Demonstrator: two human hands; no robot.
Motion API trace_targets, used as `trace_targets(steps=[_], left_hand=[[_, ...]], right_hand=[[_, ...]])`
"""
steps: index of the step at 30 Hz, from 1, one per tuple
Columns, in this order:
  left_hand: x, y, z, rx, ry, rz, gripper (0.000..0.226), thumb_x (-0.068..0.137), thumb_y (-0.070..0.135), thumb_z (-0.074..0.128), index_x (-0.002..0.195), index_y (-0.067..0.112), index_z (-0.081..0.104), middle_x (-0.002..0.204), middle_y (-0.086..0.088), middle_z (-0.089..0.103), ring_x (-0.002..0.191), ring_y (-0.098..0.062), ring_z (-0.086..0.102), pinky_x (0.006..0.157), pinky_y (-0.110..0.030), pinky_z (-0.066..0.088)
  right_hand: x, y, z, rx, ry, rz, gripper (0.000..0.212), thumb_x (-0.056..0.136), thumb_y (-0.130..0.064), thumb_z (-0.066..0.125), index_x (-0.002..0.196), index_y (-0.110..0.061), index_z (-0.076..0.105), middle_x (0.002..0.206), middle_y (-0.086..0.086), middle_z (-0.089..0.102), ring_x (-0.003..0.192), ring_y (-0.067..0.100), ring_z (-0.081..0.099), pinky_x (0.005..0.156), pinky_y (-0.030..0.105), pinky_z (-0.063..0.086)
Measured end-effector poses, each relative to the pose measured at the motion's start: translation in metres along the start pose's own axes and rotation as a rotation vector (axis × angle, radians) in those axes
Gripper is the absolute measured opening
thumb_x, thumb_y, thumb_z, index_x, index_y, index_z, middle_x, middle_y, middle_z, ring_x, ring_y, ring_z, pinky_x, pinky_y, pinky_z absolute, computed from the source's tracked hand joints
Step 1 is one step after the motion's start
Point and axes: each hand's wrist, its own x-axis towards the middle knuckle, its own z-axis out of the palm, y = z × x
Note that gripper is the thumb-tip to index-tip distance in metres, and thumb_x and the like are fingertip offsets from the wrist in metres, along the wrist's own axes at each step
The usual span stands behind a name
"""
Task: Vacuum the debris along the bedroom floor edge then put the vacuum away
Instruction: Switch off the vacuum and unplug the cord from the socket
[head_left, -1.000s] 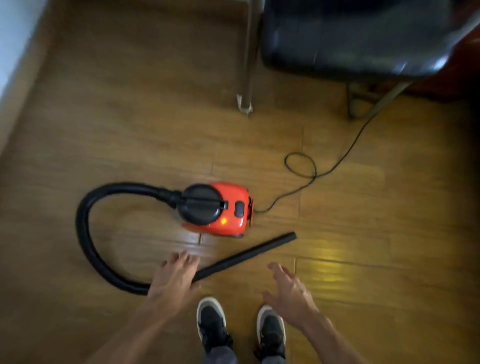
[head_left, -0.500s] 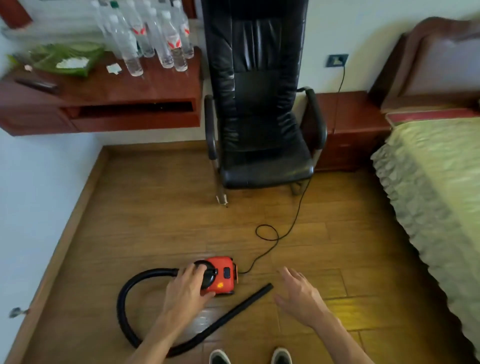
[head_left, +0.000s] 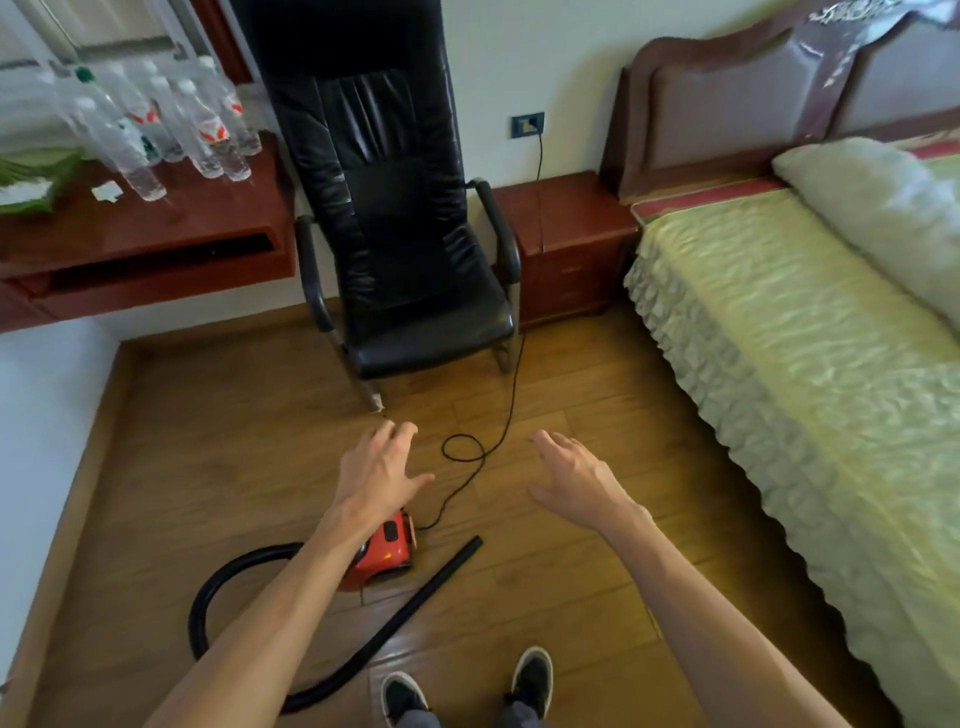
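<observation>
The left hand (head_left: 382, 470) is stretched forward above the floor, fingers spread and empty, its forearm crossing over the red vacuum (head_left: 387, 548) so that part of the body is hidden; the right hand (head_left: 574, 478) is likewise held out with loose, parted fingers, gripping nothing, well apart from the left. The vacuum sits on the wooden floor (head_left: 208, 467) near the person's feet; its black hose (head_left: 200, 608) loops out to the left and curves back toward the shoes (head_left: 530, 680), joining the straight black wand (head_left: 441, 577) that lies on the boards just right of the vacuum body; a thin power cord (head_left: 511, 395) runs from the vacuum, makes one small loop on the floor, passes the black chair (head_left: 395, 218) and climbs to the wall socket (head_left: 528, 124). A red-brown desk (head_left: 171, 218) on the left carries clear plastic bottles (head_left: 176, 124); a nightstand (head_left: 566, 244) stands between the chair and the bed (head_left: 779, 338), which has a pale green cover.
</observation>
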Motion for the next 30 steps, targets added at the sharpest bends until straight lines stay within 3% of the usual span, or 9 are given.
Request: trace_targets(steps=[10, 17, 22, 30], left_hand=[[0.061, 0.106, -0.008, 0.046, 0.044, 0.157, 0.071, 0.077, 0.057, 0.07, 0.135, 0.021, 0.047, 0.125, -0.002, 0.056, 0.113, -0.019, 0.055, 0.084, -0.032, 0.052], [0.132, 0.158, -0.015, 0.069, 0.061, 0.213, 0.074, 0.079, 0.059, 0.067, 0.138, 0.021, 0.045, 0.131, -0.003, 0.055, 0.116, -0.018, 0.054, 0.088, -0.032, 0.052], [0.206, 0.185, -0.021, 0.072, 0.095, 0.228, 0.072, 0.08, 0.06, 0.065, 0.138, 0.023, 0.043, 0.129, 0.0, 0.055, 0.114, -0.017, 0.054, 0.087, -0.031, 0.052], [0.331, 0.238, -0.043, 0.027, 0.123, 0.274, 0.07, 0.081, 0.057, 0.066, 0.137, 0.023, 0.042, 0.126, 0.001, 0.054, 0.112, -0.017, 0.053, 0.087, -0.033, 0.052]], right_hand=[[-0.013, 0.082, -0.055, -0.018, 0.102, 0.064, 0.066, 0.089, -0.037, 0.062, 0.145, -0.023, 0.031, 0.131, 0.002, 0.053, 0.119, 0.022, 0.05, 0.083, 0.034, 0.051], [0.023, 0.133, -0.095, -0.033, 0.123, 0.107, 0.065, 0.091, -0.038, 0.062, 0.144, -0.021, 0.03, 0.126, 0.001, 0.053, 0.117, 0.022, 0.051, 0.072, 0.027, 0.044], [0.074, 0.169, -0.141, -0.05, 0.141, 0.104, 0.061, 0.092, -0.036, 0.059, 0.144, -0.023, 0.031, 0.128, -0.001, 0.053, 0.12, 0.021, 0.051, 0.077, 0.029, 0.048], [0.163, 0.237, -0.233, -0.042, 0.19, 0.127, 0.064, 0.089, -0.04, 0.062, 0.143, -0.024, 0.033, 0.128, 0.0, 0.054, 0.12, 0.02, 0.052, 0.092, 0.043, 0.051]])
